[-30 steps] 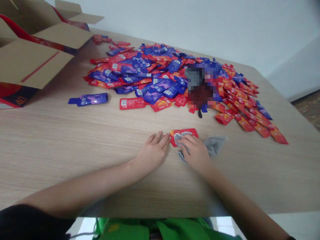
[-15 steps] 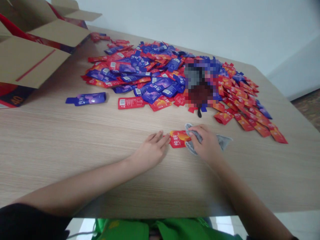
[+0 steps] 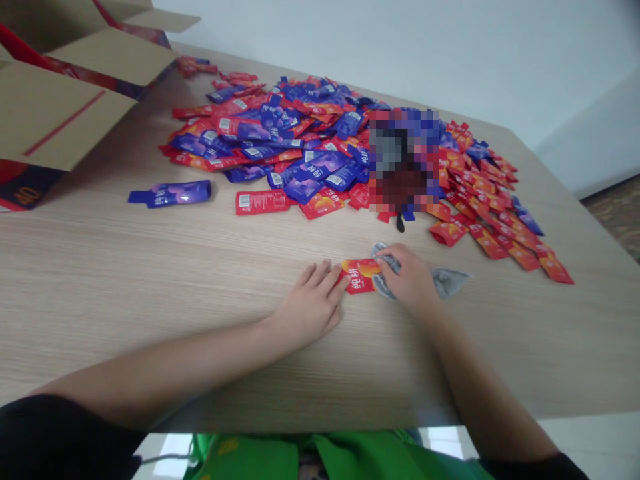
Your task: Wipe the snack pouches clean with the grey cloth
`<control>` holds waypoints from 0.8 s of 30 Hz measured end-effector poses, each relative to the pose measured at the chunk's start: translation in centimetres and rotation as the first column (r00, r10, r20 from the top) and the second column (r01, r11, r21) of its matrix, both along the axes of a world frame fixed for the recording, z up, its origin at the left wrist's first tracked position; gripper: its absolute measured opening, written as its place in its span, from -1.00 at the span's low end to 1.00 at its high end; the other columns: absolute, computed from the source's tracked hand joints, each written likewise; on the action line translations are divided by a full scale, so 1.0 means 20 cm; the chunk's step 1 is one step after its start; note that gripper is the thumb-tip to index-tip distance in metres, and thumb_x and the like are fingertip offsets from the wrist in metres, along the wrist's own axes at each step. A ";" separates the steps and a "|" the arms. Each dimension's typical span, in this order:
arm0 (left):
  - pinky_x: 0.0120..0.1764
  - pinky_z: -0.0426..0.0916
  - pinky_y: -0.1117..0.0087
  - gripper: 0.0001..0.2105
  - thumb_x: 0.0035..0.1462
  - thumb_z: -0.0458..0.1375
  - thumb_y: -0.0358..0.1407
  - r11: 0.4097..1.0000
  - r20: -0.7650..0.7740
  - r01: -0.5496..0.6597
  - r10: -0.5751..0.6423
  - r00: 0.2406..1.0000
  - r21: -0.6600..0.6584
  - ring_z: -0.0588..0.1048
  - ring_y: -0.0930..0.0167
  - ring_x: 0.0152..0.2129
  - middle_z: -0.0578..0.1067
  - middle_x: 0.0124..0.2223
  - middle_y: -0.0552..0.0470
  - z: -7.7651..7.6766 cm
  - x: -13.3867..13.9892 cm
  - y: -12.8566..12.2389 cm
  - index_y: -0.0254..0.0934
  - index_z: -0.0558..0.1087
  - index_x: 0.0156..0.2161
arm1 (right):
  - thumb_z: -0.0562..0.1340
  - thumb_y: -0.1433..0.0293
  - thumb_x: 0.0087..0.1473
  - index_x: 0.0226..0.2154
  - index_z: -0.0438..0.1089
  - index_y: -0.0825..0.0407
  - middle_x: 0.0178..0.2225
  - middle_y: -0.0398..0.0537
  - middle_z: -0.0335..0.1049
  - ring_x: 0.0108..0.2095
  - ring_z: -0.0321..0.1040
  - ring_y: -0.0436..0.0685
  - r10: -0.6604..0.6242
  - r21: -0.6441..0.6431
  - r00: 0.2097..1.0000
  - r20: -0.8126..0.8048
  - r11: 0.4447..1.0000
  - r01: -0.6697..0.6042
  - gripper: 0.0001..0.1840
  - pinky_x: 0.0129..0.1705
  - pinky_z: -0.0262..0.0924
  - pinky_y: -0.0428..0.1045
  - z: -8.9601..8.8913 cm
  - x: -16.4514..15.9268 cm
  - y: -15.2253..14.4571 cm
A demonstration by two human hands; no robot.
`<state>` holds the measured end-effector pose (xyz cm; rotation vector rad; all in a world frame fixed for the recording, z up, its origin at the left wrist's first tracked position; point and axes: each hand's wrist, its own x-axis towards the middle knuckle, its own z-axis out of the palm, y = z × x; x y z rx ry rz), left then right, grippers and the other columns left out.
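A red and orange pouch (image 3: 359, 275) lies flat on the wooden table in front of me. My left hand (image 3: 311, 301) rests on the pouch's left end, fingers stretched out and pressing it down. Bunched under the fingers of my right hand (image 3: 407, 277) is a grey cloth (image 3: 449, 283), which covers the pouch's right end. Part of the cloth sticks out to the right of that hand. Beyond my hands spreads a heap of red and purple pouches (image 3: 320, 167).
A single purple pouch (image 3: 175, 193) lies at the left, near an open cardboard box (image 3: 75, 113). To the right, orange-red pouches (image 3: 493, 241) overlap in rows. A pixelated patch hides part of the heap, with a small dark thing (image 3: 400, 223) below it. A white wall stands behind.
My left hand has shifted slightly right, further onto the pouch's end. The right hand and cloth stay over the pouch's other end with little change. The whole view has shifted slightly.
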<state>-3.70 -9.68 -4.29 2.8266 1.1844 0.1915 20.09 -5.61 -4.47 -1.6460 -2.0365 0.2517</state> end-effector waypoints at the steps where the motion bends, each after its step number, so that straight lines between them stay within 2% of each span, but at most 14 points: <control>1: 0.24 0.14 0.02 -0.51 0.28 0.00 -0.23 1.000 -0.003 -0.011 0.011 1.000 0.000 0.19 0.04 0.25 0.28 0.29 -0.21 0.00 0.00 -0.01 -0.37 0.25 0.27 | 0.15 0.38 0.12 -0.29 0.43 -0.01 -0.21 0.00 0.49 -0.16 0.40 0.21 -0.049 -0.009 0.999 -0.014 0.999 0.049 -0.86 -0.07 0.25 0.11 0.01 0.02 0.01; 4: 0.24 0.12 -0.01 -0.51 0.28 0.00 -0.24 0.998 -0.005 -0.054 0.054 0.999 0.028 0.11 0.00 0.29 0.23 0.32 -0.22 0.00 0.01 -0.03 -0.39 0.26 0.26 | 0.16 0.36 0.11 -0.29 0.44 -0.01 -0.23 0.00 0.52 -0.19 0.43 0.19 -0.088 -0.003 0.995 -0.048 0.996 0.088 -0.85 -0.09 0.26 0.10 0.07 0.03 0.02; 7: 0.23 0.15 -0.03 -0.53 0.30 -0.04 -0.27 0.994 -0.025 -0.076 0.078 0.997 0.073 0.12 -0.02 0.28 0.24 0.31 -0.26 0.00 0.02 -0.05 -0.47 0.27 0.25 | 0.17 0.32 0.12 -0.25 0.44 -0.02 -0.23 -0.02 0.52 -0.18 0.43 0.17 0.009 0.017 0.996 -0.085 1.000 -0.008 -0.83 -0.08 0.25 0.08 0.12 -0.07 0.01; 9: 0.20 0.19 -0.02 -0.54 0.31 -0.07 -0.29 0.995 -0.064 -0.053 0.058 0.996 0.085 0.20 -0.01 0.24 0.28 0.28 -0.29 0.00 0.03 -0.05 -0.51 0.30 0.22 | 0.17 0.32 0.14 -0.14 0.43 -0.02 -0.20 -0.02 0.52 -0.16 0.42 0.16 0.090 0.015 0.990 -0.104 0.996 -0.089 -0.77 -0.06 0.24 0.06 0.12 -0.17 0.00; 12: 0.19 0.22 0.01 -0.59 0.30 -0.05 -0.35 0.997 -0.121 -0.009 0.019 0.992 0.083 0.26 0.00 0.20 0.33 0.24 -0.29 0.00 0.04 -0.04 -0.51 0.39 0.15 | 0.16 0.33 0.17 -0.09 0.42 -0.01 -0.17 0.01 0.50 -0.13 0.39 0.18 0.212 -0.019 0.977 0.000 0.977 -0.212 -0.74 -0.05 0.22 0.07 0.08 -0.28 0.01; 15: 0.15 0.26 0.03 -0.61 0.27 -0.04 -0.41 0.997 -0.143 0.009 0.002 0.990 0.071 0.27 -0.01 0.19 0.34 0.22 -0.29 0.00 0.04 -0.03 -0.51 0.42 0.12 | 0.12 0.33 0.21 -0.23 0.46 0.00 -0.22 0.02 0.49 -0.14 0.36 0.21 0.269 -0.052 0.949 0.166 0.963 -0.264 -0.79 -0.06 0.18 0.09 0.05 -0.30 0.01; 20: 0.11 0.29 0.04 -0.62 0.26 -0.05 -0.45 0.996 -0.122 0.007 0.004 0.993 0.086 0.29 -0.01 0.16 0.34 0.22 -0.27 0.00 0.03 -0.01 -0.51 0.43 0.10 | 0.13 0.31 0.18 -0.33 0.44 0.00 -0.27 0.01 0.49 -0.19 0.36 0.19 0.105 -0.045 0.976 0.188 0.994 -0.099 -0.81 -0.13 0.17 0.05 0.03 -0.13 0.03; 24: 0.11 0.28 0.06 -0.60 0.26 -0.06 -0.43 0.997 -0.114 -0.011 0.020 0.993 0.080 0.28 0.01 0.16 0.33 0.22 -0.28 0.01 0.03 0.00 -0.54 0.40 0.13 | 0.15 0.28 0.11 -0.39 0.43 -0.02 -0.33 -0.02 0.49 -0.28 0.37 0.17 -0.047 -0.070 0.984 0.170 0.996 0.060 -0.82 -0.25 0.15 0.02 0.01 0.02 0.02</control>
